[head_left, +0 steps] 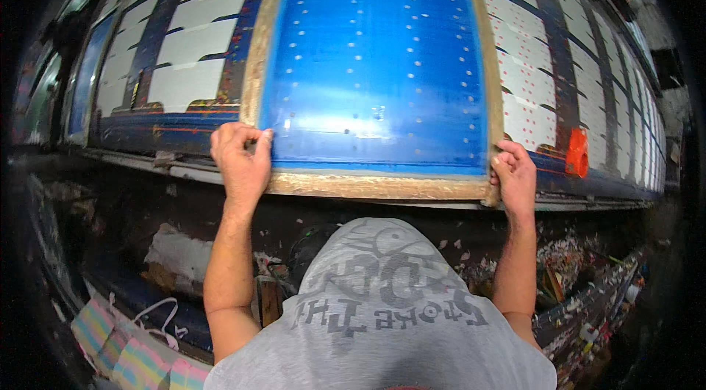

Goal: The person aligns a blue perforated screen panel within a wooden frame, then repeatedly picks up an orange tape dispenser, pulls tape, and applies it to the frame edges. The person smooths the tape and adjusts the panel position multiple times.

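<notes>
A large screen-printing frame (pixel 375 185) of worn wood lies before me on a long table, with a blue mesh (pixel 382 81) stretched across it. Rows of small pale dots run along the mesh. My left hand (pixel 243 158) grips the frame at its near left corner, thumb on the upper side. At the near right corner, the curled fingers of my right hand (pixel 515 173) clasp the side rail. The undersides of both grips are hidden.
White panels (pixel 198 44) with dark bands between them cover the table on both sides; one panel (pixel 521 66) to the right carries small red dots. An orange plastic piece (pixel 577 153) lies near the table's edge. Scraps (pixel 566 258) litter the lower right. Striped cloth (pixel 136 360) hangs at lower left.
</notes>
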Tool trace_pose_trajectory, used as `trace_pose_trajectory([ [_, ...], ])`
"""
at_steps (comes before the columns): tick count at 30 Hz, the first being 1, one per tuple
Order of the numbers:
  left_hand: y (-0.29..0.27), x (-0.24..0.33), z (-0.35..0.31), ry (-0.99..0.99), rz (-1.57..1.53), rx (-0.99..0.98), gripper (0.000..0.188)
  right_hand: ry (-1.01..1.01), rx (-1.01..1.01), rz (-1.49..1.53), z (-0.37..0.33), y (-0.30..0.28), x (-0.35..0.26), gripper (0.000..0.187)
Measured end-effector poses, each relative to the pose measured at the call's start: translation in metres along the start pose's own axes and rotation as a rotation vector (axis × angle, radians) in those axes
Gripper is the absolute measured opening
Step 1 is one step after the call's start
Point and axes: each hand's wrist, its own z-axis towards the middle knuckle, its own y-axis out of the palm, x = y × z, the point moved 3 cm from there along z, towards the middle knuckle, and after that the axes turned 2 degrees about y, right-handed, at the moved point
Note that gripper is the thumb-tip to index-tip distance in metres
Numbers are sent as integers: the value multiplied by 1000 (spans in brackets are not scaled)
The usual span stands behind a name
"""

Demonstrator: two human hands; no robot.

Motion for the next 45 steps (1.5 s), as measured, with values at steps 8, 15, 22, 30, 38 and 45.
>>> trace_pose_trajectory([
  [8, 6, -3, 2, 36, 13, -20, 14, -43, 102, -163, 18, 0, 5, 33],
  [15, 7, -11, -1, -22, -17, -36, 14, -50, 110, -251, 25, 2, 6, 33],
  [22, 9, -20, -3, -51, 4, -60, 14, -55, 108, -274, 26, 4, 3, 28],
  [30, 10, -23, -3, -60, -15, -60, 14, -39, 105, -293, 26, 3, 6, 28],
  [38, 8, -15, 0, 12, -11, 11, 15, -91, 87, -234, 24, 5, 6, 27],
  [45, 8, -8, 0, -65, -36, -23, 16, -50, 70, -205, 27, 3, 7, 24],
])
